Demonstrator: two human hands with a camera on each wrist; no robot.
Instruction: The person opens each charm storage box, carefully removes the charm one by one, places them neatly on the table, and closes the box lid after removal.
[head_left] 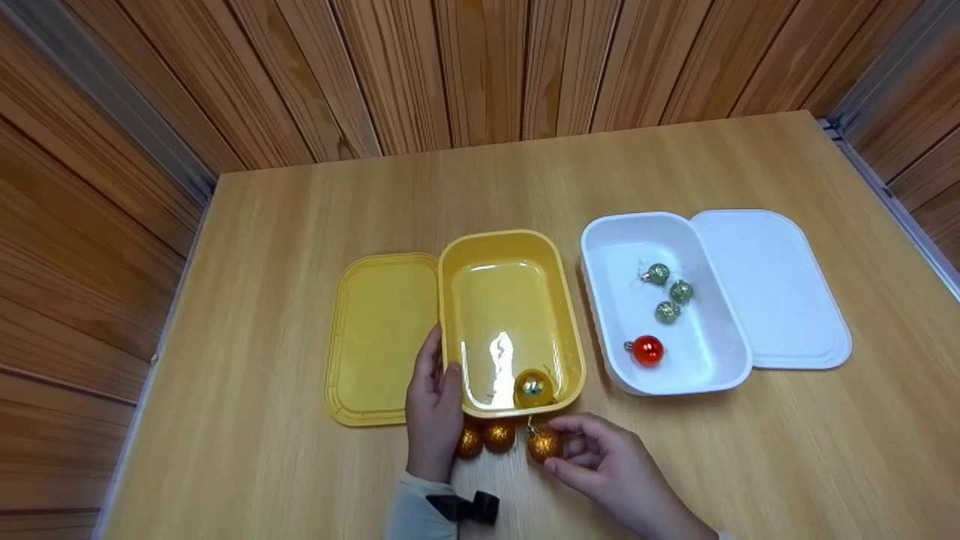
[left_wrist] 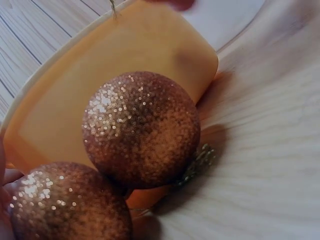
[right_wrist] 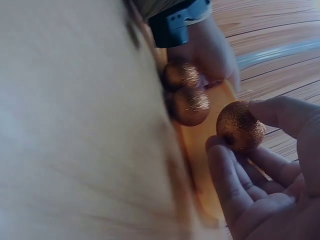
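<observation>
In the head view my right hand [head_left: 607,465] pinches a glittery orange bauble [head_left: 544,445] between thumb and fingers, just off the near end of a yellow plastic box [head_left: 574,352]. The right wrist view also shows this bauble [right_wrist: 241,126] at the fingertips. My left hand [head_left: 435,420] grips the box's left wall near its front corner, thumb at the rim. Two more glittery orange baubles [head_left: 499,435] sit side by side against the box's near outer wall, beside the left wrist; the left wrist view shows them close up. Inside the box lies a shiny gold bauble [head_left: 533,388].
A yellow lid [head_left: 382,337] lies left of the yellow box. To the right stands a white box [head_left: 626,300] holding a shiny red bauble [head_left: 647,350] and three small green glitter baubles [head_left: 667,312]. A white lid [head_left: 780,292] lies against its right side. Wooden panels border the table.
</observation>
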